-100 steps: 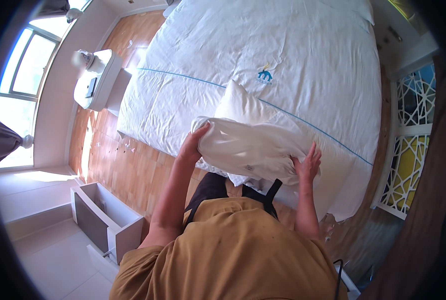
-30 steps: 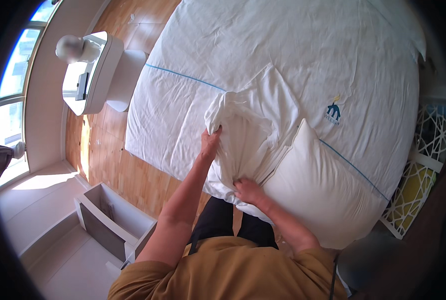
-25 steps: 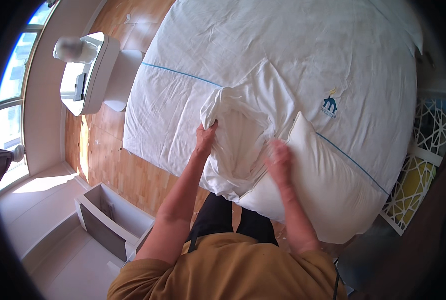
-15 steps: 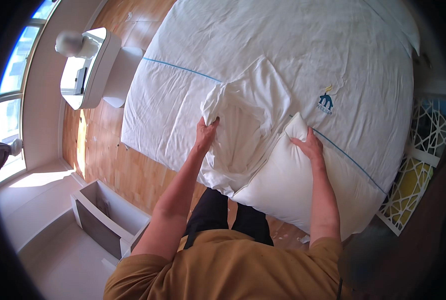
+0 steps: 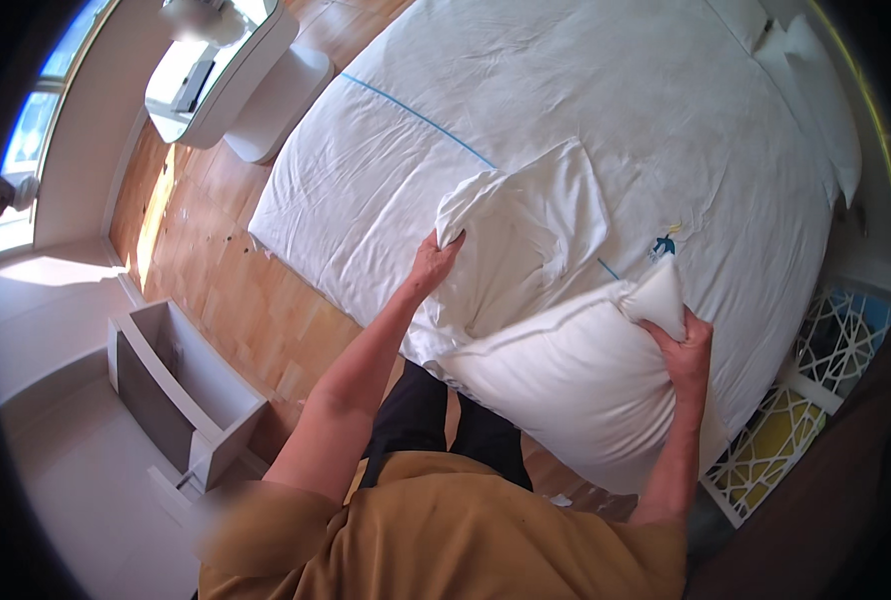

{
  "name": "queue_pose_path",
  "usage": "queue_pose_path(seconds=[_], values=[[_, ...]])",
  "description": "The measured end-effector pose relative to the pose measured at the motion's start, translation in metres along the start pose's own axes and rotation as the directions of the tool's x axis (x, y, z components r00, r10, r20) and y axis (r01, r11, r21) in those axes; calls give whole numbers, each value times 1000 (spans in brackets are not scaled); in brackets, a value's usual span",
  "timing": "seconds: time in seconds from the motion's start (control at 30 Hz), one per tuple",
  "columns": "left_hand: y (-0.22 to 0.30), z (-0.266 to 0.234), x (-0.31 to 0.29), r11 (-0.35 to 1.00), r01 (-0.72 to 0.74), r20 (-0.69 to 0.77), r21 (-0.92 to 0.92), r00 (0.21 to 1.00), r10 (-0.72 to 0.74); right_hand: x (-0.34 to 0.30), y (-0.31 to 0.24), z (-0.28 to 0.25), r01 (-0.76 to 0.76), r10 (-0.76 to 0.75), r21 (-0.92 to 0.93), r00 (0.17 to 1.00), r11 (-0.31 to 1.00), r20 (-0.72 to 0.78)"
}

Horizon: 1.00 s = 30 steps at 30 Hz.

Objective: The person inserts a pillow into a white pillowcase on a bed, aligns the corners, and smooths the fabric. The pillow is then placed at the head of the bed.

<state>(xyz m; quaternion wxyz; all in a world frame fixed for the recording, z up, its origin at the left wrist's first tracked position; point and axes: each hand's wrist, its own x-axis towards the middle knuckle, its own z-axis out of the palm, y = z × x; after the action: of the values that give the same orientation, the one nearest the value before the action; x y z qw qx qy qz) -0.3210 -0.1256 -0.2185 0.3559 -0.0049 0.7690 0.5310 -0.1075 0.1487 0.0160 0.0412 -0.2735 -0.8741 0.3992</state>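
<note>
At the bed's near edge, my left hand (image 5: 437, 263) is closed on the gathered edge of a white pillowcase (image 5: 556, 230), which lies crumpled with its mouth spread wide. A plump white pillow (image 5: 566, 375) rests beside it, its left end next to the pillowcase near my legs. My right hand (image 5: 688, 345) pinches the pillow's far right corner and lifts it, so the pillow tilts toward me. Beneath both is a white bedspread (image 5: 366, 190) with a blue stripe and a small blue and yellow emblem.
Another pillow (image 5: 816, 110) lies at the bed's far right. A white desk (image 5: 251, 75) with a stool (image 5: 286, 105) stands far left. An open drawer (image 5: 176, 350) juts out at near left. A white lattice panel (image 5: 781, 440) stands right of the bed.
My right hand has drawn the pillow's corner to the right and nearer me, tilting the pillow up. My left hand keeps its hold on the pillowcase. The whole view has shifted.
</note>
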Motion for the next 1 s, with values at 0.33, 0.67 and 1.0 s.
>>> queue_pose_path(seconds=[0.33, 0.67, 1.0], values=[[2, -39, -14, 963, 241, 154, -123, 963, -221, 129, -44, 186, 364, -238, -53, 705, 930, 668], [-6, -46, -20, 958, 158, -66, -241, 982, -179, 107, -21, 142, 242, 22, -165, 502, 956, 864], [-4, -56, -13, 983, 160, 230, -96, 964, -134, 131, -11, 224, 552, -124, -292, 596, 781, 794]])
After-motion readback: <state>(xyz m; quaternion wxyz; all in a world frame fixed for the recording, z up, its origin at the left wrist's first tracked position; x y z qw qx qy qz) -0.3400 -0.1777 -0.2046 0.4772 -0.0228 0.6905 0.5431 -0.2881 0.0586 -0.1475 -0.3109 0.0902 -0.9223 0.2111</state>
